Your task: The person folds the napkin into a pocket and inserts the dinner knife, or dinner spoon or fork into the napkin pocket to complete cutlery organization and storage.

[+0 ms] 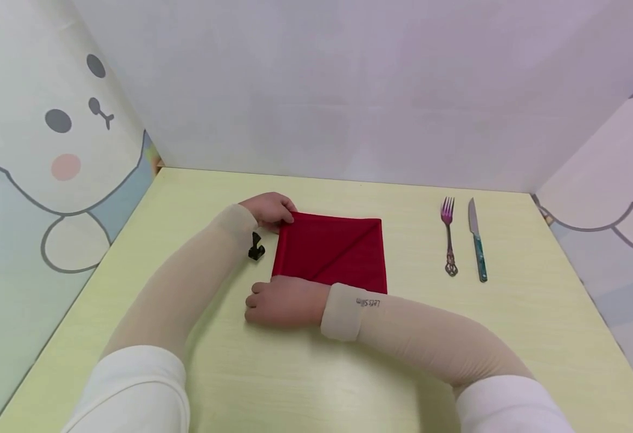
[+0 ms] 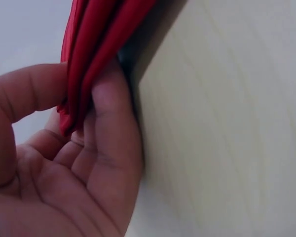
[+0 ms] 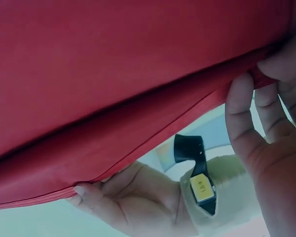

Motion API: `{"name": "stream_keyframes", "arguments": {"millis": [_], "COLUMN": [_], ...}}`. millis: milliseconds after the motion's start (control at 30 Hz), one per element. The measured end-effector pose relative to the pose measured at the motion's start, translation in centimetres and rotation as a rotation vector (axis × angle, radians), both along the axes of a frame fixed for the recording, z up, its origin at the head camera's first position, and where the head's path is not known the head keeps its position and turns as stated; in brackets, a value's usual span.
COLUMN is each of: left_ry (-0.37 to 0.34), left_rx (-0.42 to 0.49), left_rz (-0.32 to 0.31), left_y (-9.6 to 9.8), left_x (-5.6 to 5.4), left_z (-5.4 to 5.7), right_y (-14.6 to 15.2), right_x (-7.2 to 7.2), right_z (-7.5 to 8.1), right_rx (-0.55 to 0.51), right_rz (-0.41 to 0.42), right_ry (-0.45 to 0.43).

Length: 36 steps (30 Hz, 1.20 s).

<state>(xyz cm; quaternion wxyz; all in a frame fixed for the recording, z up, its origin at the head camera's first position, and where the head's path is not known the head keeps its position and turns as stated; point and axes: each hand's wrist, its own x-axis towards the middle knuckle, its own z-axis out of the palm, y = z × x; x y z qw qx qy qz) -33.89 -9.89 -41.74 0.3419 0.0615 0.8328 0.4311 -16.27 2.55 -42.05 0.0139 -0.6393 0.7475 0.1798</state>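
A red cloth napkin (image 1: 330,249), folded into a square with a diagonal crease, lies on the table. At its far left corner my left hand (image 1: 273,209) pinches the edge; the left wrist view shows several layers of the napkin (image 2: 101,39) between thumb and fingers. My right hand (image 1: 289,300) is at the near left corner. Seen from the right wrist, the right hand (image 3: 271,123) pinches the same side of the napkin (image 3: 138,64) between thumb and fingers. The back of the right hand hides that corner in the head view.
To the right of the napkin lie a fork (image 1: 449,234) and a table knife (image 1: 478,240) with a teal handle, side by side. A small black device (image 1: 256,246) is on the left wrist. Pale walls stand behind and beside the yellowish table (image 1: 295,385).
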Motion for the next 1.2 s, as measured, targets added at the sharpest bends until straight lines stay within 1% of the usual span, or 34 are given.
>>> {"name": "stream_keyframes", "arguments": {"millis": [167, 300, 433, 533, 633, 700, 767, 867, 900, 933, 1000, 1100, 1167, 1200], "left_ry": [0.004, 0.004, 0.018, 0.037, 0.052, 0.065, 0.083, 0.090, 0.081, 0.065, 0.028, 0.017, 0.049, 0.073], "left_rx": [-0.013, -0.004, -0.002, 0.046, 0.112, 0.128, 0.112, 0.090, 0.095, 0.108, 0.141, 0.154, 0.147, 0.144], "left_rz": [-0.003, -0.009, -0.032, -0.071, -0.113, -0.136, -0.151, -0.160, -0.156, -0.151, -0.143, -0.153, -0.173, -0.177], "left_y": [-0.3, -0.2, -0.3, -0.3, -0.2, -0.2, -0.3, -0.5, -0.6, -0.7, -0.9, -1.4, -1.7, -1.8], "left_x": [-0.2, -0.3, -0.2, -0.1, 0.0, 0.0, -0.1, -0.3, -0.3, -0.3, -0.4, -0.3, -0.3, -0.3], "left_z": [-0.4, -0.4, 0.2, 0.8, 1.3, 1.5, 1.8, 2.0, 2.0, 2.1, 2.2, 2.4, 2.5, 2.6], "right_y": [0.1, 0.4, 1.0, 1.7, 2.6, 3.2, 3.8, 4.6, 4.8, 5.1, 5.6, 6.4, 7.0, 7.2], "right_x": [0.0, 0.2, 0.5, 0.8, 1.2, 1.4, 1.6, 1.6, 1.6, 1.6, 1.6, 2.0, 2.3, 2.4], "right_z": [0.1, 0.1, 0.4, 0.7, 1.1, 1.4, 1.8, 2.4, 2.6, 2.7, 3.0, 3.4, 3.9, 4.2], "right_rx": [-0.014, -0.011, -0.014, -0.024, -0.036, -0.053, -0.086, -0.164, -0.192, -0.219, -0.253, -0.298, -0.350, -0.398], "right_rz": [0.026, 0.026, 0.017, -0.012, -0.061, -0.107, -0.165, -0.271, -0.301, -0.335, -0.389, -0.483, -0.570, -0.619], "right_ry": [0.018, 0.050, 0.087, 0.099, 0.090, 0.059, 0.001, -0.093, -0.105, -0.112, -0.079, -0.034, -0.036, -0.051]}}
